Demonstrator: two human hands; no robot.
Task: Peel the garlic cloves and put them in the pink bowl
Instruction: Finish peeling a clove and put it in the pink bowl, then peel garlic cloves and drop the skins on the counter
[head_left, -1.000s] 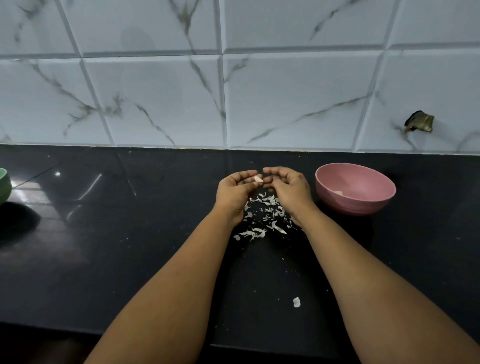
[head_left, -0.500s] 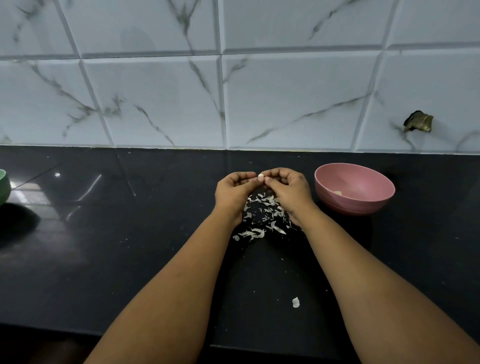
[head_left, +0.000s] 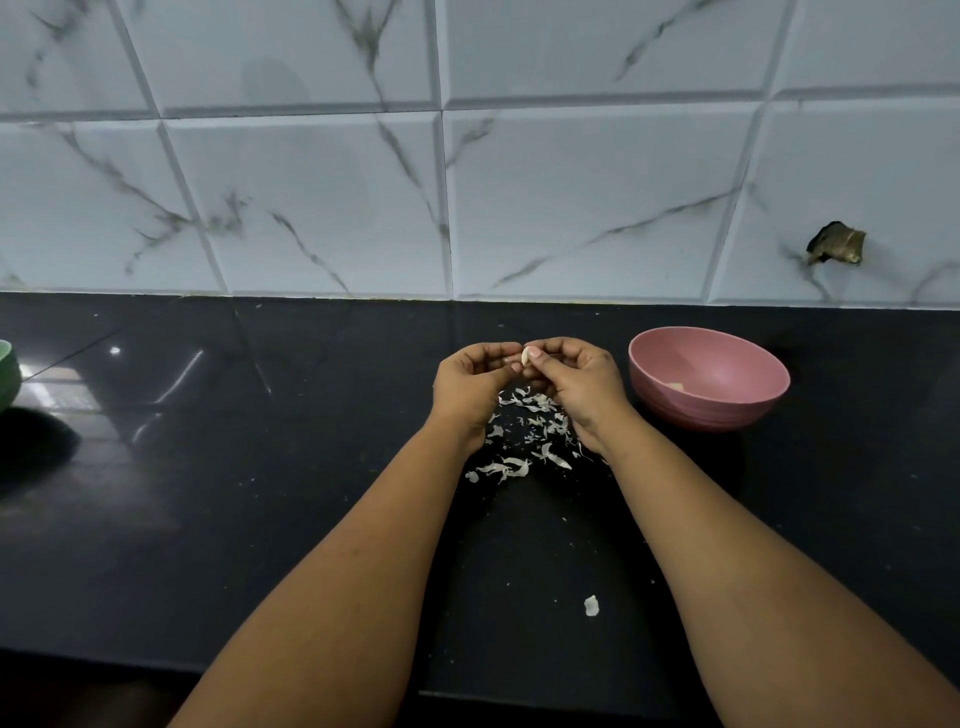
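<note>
Peeling is in hand: left hand (head_left: 470, 382) and right hand (head_left: 576, 379) pinch a small pale garlic clove (head_left: 525, 356) at their fingertips, the round pink plastic bowl (head_left: 709, 382) just beside the right fingers likely awaiting its drop once bare.

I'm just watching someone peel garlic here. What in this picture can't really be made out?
- Garlic clove, head view: mostly hidden by the fingertips of the left hand and right hand; how much skin remains is unclear.
- Pink bowl: its near wall hides most of the contents; only one pale piece shows.
- Green bowl: cut off by the left edge.
- Brown object on the wall: too small to identify.
</note>
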